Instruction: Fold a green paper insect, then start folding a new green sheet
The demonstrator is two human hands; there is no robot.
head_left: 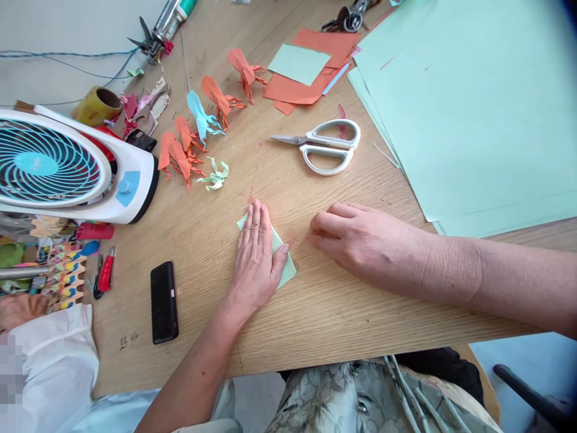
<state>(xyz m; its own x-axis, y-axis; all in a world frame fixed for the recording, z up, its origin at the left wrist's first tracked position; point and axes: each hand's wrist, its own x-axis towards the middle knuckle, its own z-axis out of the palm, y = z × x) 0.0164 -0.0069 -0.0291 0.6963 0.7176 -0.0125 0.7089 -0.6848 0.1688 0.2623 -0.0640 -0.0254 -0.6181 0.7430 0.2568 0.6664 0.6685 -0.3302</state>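
My left hand (255,258) lies flat over a folded piece of pale green paper (286,270), pressing it to the wooden table. Its fingers are stretched out and cover most of the paper; an edge shows along the right side and a corner at the upper left. To the right of the paper, my right hand (342,237) rests loosely closed on the table, fingers curled, and I see nothing in it. White-handled scissors (311,144) lie beyond both hands. Several folded paper figures stand at the upper left, orange (180,159), blue (202,117) and pale green (216,174).
Large pale green sheets (478,114) cover the right back of the table. Orange sheets (293,90) and keys (349,17) lie at the back. On the left are a fan (130,186), a black phone (164,302), a red-handled tool (107,270) and another person's white sleeve (54,355).
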